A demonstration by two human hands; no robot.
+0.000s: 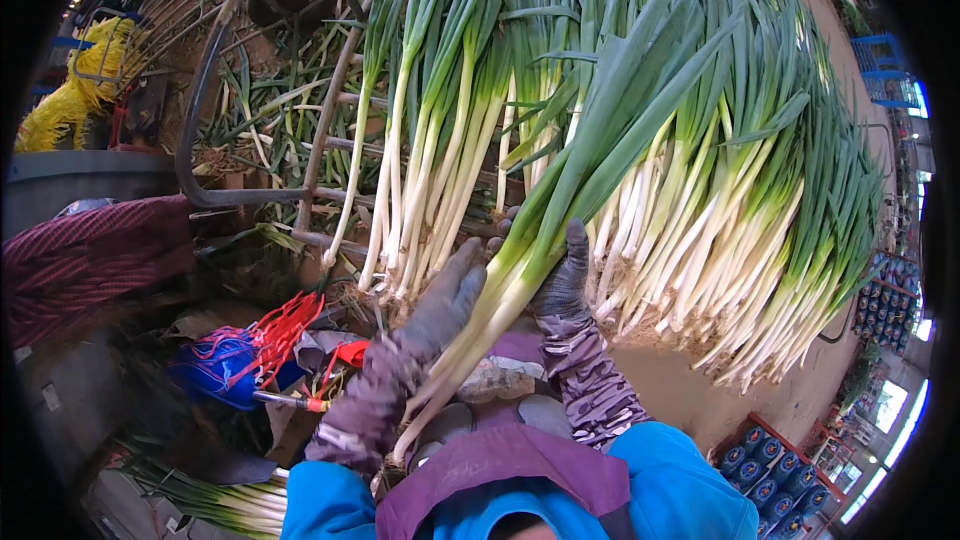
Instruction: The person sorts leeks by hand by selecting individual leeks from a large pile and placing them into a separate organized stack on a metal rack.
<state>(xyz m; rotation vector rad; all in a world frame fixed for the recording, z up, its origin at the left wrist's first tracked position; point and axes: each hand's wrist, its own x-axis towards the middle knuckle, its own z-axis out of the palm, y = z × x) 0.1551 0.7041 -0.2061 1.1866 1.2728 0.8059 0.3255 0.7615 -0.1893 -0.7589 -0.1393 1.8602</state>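
A small bunch of long green onions (pixel 545 240) lies slantwise across my hands, white ends toward my body and dark green leaves pointing up and away. My left hand (pixel 445 295), in a grey glove, is against the left side of the white stems. On the other side, my gloved right hand (pixel 563 285) is closed round the stalks, its thumb raised along them. Beyond my hands lies a broad pile of green onions (pixel 700 210), with roots facing me. A smaller group of green onions (pixel 430 170) lies to the left on a metal rack.
Left of the onions stands a bent metal frame (pixel 190 120) over scattered leaf trimmings (pixel 260 110). Red ties (pixel 285 330) sit beside a blue bag (pixel 220 365). Yellow strands (pixel 85 85) hang at far left. Crated blue containers (pixel 770 475) stand at lower right.
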